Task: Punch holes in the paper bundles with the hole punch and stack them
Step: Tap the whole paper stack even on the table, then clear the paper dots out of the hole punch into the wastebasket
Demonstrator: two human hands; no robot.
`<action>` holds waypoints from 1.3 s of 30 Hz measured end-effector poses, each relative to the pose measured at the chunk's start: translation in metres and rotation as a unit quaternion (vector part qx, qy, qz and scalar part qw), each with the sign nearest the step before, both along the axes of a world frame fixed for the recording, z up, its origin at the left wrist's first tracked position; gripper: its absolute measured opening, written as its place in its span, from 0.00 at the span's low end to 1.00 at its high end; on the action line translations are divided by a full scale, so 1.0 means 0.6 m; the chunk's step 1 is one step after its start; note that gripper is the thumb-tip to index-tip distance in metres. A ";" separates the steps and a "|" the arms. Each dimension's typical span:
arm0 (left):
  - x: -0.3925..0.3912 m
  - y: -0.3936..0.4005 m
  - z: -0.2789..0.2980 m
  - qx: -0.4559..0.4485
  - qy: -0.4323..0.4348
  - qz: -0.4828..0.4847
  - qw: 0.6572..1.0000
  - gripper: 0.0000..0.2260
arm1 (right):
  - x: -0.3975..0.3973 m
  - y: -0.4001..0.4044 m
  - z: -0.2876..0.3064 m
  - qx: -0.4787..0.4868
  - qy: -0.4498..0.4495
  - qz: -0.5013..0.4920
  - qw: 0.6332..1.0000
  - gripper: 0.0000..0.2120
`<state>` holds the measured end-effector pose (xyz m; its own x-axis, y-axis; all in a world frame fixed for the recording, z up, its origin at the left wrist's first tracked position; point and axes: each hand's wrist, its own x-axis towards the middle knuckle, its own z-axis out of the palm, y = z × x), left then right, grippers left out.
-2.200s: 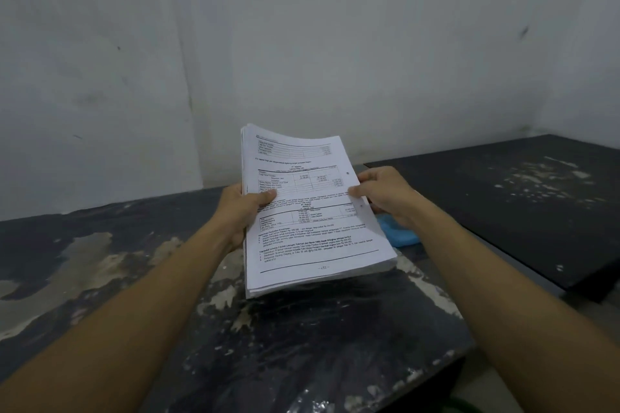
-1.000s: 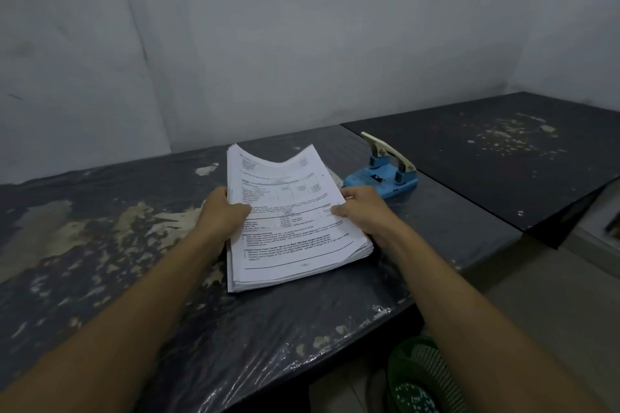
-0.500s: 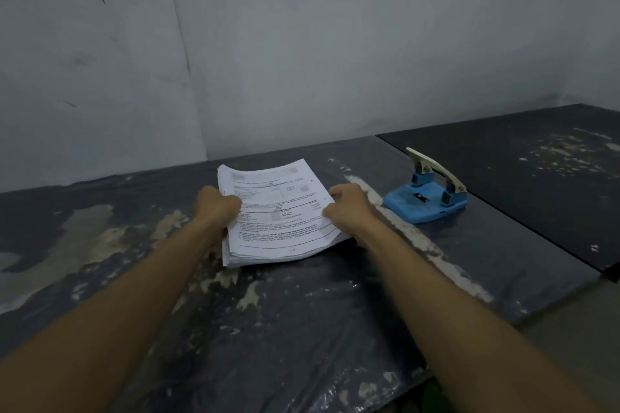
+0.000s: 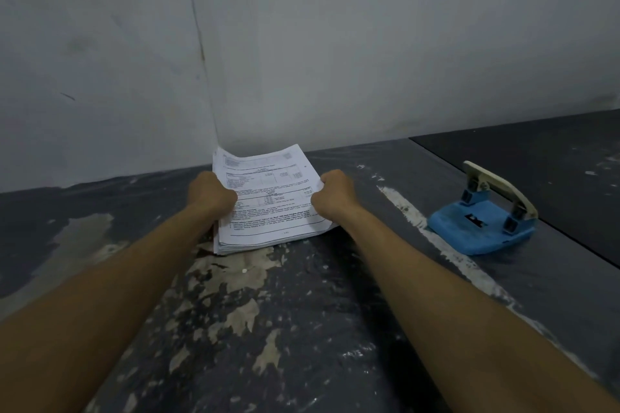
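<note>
A thick bundle of printed white paper rests on the dark worn table, far from me near the wall. My left hand grips its left edge and my right hand grips its right edge, both with fingers curled around the stack. The far end of the bundle curls up slightly. A blue hole punch with a cream lever stands on the table to the right, well apart from my right hand.
A grey wall rises right behind the paper. A second dark table adjoins on the right behind the punch. The table's surface has peeling pale patches.
Both hands lowered the bundle from mid-air onto the table and pushed it farther toward the wall. The hole punch came into view on the right.
</note>
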<state>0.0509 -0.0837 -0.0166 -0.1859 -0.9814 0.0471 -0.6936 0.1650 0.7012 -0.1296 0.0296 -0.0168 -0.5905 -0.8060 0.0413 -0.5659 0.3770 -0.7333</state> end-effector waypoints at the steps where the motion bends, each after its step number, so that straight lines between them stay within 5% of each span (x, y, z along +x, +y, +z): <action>1: -0.002 -0.003 -0.002 -0.005 -0.008 0.001 1.000 0.08 | -0.001 -0.002 0.002 0.003 0.000 0.001 1.000 0.17; 7: -0.017 -0.002 0.001 -0.021 -0.095 0.006 0.995 0.03 | -0.008 -0.004 -0.002 0.026 0.011 0.012 1.000 0.14; 15: -0.019 0.030 0.014 -0.042 -0.191 -0.019 0.980 0.11 | -0.002 0.033 0.003 0.020 0.037 0.022 0.999 0.14; 18: -0.030 0.070 0.023 -0.098 -0.174 -0.041 0.979 0.12 | 0.004 0.068 0.006 -0.019 0.089 0.021 0.996 0.03; 21: -0.052 0.120 0.034 -0.157 -0.116 -0.077 0.978 0.17 | -0.001 0.120 0.015 -0.092 0.145 0.003 0.985 0.16; 32: -0.192 0.305 0.029 -0.222 0.014 -0.244 0.944 0.11 | -0.088 0.362 0.005 -0.333 0.310 -0.107 0.884 0.09; 36: -0.245 0.342 -0.002 -0.185 0.015 -0.319 0.929 0.13 | -0.147 0.410 -0.015 -0.316 0.276 -0.206 0.884 0.17; 39: -0.282 0.359 -0.025 -0.130 -0.006 -0.364 0.922 0.20 | -0.194 0.417 -0.036 -0.240 0.231 -0.219 0.917 0.27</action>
